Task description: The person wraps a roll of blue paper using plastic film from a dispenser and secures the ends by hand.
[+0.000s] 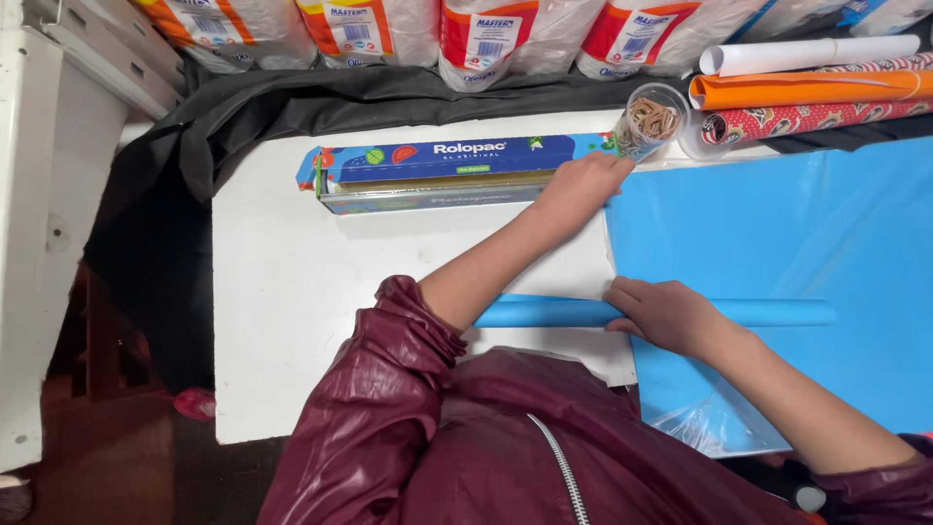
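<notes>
The far left is occupied by a white cabinet side, cut off by the frame edge; the floor below it is dark and hard to make out. Black cloth drapes over the back of the white table top.

Along the top edge stand plastic-wrapped bundles, white with orange and red label panels; their upper parts are out of frame.

On the table lies a long cardboard film-dispenser box, blue on top with small fruit pictures and a greenish front, lid raised.

The left hand rests at the right end of this box. The fingers are curled and point toward a clear plastic cup of tan rubber bands. Whether the fingertips grip anything cannot be determined; they are hidden behind the knuckles.

A tightly rolled light-blue paper tube lies across the table's near edge, partly hidden by the left forearm and the right hand. That hand lies palm-down on the tube, fingers extended and pressing flat, not closed around it.

Both sleeves are glossy maroon with a zipper.

To the right, a smooth blue paper sheet covers the surface, with crinkled clear film at its lower corner. Above it lie white, orange and red patterned paper rolls, cut off at the right.
</notes>
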